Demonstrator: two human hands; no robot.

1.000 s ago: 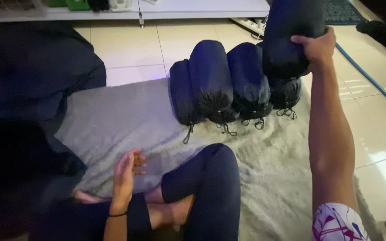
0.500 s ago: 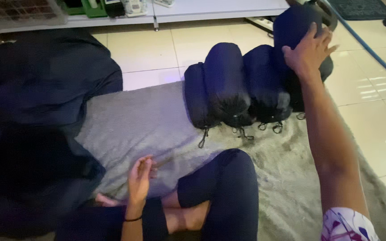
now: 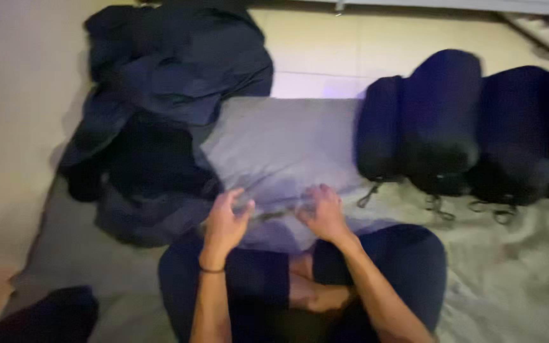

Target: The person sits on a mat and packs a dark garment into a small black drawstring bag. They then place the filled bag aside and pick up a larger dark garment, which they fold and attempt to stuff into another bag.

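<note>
Both hands grip the near edge of the grey sleeping bag [image 3: 281,146], spread flat on the floor before the crossed legs: the left hand [image 3: 225,222] pinches the fabric, the right hand [image 3: 323,213] presses with curled fingers. It seems rolling begins here; next needs a tight, even first fold. Packed dark blue rolls [image 3: 443,121] stand far right
</note>
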